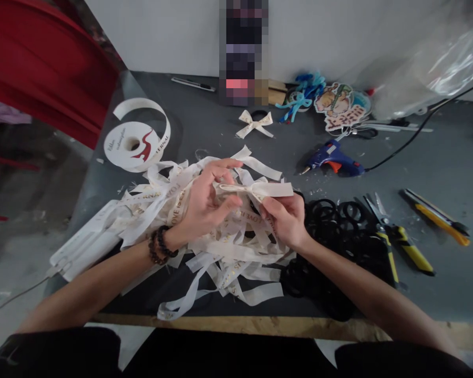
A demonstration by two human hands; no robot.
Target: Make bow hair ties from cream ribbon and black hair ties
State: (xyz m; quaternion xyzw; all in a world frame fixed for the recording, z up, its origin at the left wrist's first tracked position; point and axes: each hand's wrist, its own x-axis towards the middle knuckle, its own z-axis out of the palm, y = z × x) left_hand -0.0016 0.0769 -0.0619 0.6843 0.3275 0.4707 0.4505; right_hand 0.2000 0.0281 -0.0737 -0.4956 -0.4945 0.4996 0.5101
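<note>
My right hand (284, 216) pinches a cream ribbon bow (256, 190) between thumb and fingers; one loop points left and a flat tail reaches right. Around the bow's left loop, my left hand (213, 197) has its thumb and fingers spread apart, not closed on it. Beneath both hands lies a loose heap of cut ribbon strips (236, 252), white and cream with gold lettering. Black hair ties (327, 226) are piled just right of my right hand. Farther back, a finished ribbon bow on a black hair tie (256, 124) rests on the table.
A ribbon spool (118, 144) stands back left, near a white power strip (89, 239). On the right are a blue glue gun (331, 159) with a black cord, yellow-handled scissors (408, 247) and a yellow utility knife (437, 216). Another cutter (193, 84) lies at the back.
</note>
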